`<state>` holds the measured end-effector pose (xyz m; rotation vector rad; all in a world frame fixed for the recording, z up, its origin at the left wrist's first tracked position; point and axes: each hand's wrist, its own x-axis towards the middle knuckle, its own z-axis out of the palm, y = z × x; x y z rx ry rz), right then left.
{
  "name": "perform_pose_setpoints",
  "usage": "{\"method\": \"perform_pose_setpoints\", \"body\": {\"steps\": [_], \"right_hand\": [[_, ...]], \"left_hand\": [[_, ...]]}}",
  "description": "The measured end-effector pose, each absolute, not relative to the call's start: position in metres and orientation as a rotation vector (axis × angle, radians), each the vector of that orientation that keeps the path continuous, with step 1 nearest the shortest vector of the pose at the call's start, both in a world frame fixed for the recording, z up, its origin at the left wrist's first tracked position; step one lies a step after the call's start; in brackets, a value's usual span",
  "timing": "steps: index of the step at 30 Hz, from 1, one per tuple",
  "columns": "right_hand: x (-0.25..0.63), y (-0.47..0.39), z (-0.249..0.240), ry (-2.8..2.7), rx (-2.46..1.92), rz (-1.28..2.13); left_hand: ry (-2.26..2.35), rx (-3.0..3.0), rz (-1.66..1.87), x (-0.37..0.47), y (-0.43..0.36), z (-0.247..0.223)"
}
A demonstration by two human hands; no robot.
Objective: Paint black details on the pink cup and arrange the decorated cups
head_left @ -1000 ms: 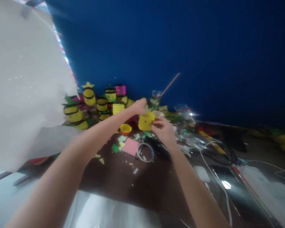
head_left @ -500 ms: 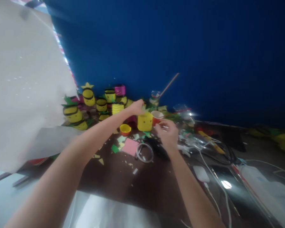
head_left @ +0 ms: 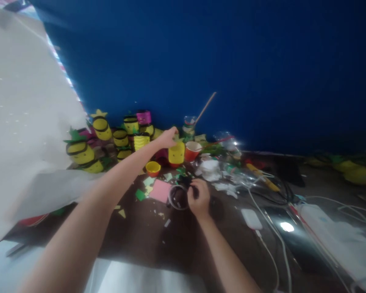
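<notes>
Yellow cup (head_left: 176, 153), upright on the dark table (head_left: 183, 240), beside a red cup (head_left: 192, 151); left hand (head_left: 167, 138) at its rim, fingers pinched. Right hand (head_left: 199, 197), fingers curled near a clear ring (head_left: 178, 197); contents indiscernible.

behind the dark table (head_left: 158, 244) there is a blue wall (head_left: 219, 61), and at the left a large pale sheet (head_left: 27, 110) covers much of the view. a thin wooden stick (head_left: 205, 108) leans with its tip up and to the right, its lower end at a clear plastic container (head_left: 189, 121). on the right part of the table lies a dark glossy device (head_left: 299, 238), which shows one bright reflection. just beside it, to the left, is a small white device (head_left: 251, 219), with a white cable (head_left: 271, 253) at its lower end. farther back lies a yellow tool (head_left: 262, 178), slanted. at the right edge, a long white object (head_left: 338, 240) is too blurred to name.
</notes>
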<state>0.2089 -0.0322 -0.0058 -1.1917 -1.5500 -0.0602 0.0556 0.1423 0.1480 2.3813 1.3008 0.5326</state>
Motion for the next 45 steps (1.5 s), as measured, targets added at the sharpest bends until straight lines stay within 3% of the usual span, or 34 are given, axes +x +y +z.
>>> {"method": "perform_pose_setpoints", "body": {"steps": [15, 27, 32, 36, 42, 45], "right_hand": [[0.209, -0.031, -0.003, -1.563, -1.195, 0.069], [0.21, -0.03, -0.004, -1.563, -1.197, 0.074], [0.212, -0.027, -0.006, -1.573, -1.2, 0.042], [0.213, -0.024, -0.007, -1.558, -1.201, 0.022], [0.212, -0.023, -0.006, -1.561, -1.192, 0.006], [0.212, -0.023, -0.006, -1.554, -1.2, 0.002]], "left_hand": [[1.304, 2.529, 0.39, 0.076, 0.179, 0.117], [1.234, 2.566, 0.398, 0.066, 0.161, 0.136], [1.212, 2.799, 0.587, 0.006, 0.119, 0.179], [1.469, 2.747, 0.425, -0.067, 0.069, 0.199], [1.804, 2.562, -0.154, -0.163, -0.001, 0.151], [1.861, 2.64, -0.258, -0.191, -0.019, 0.117]]}}
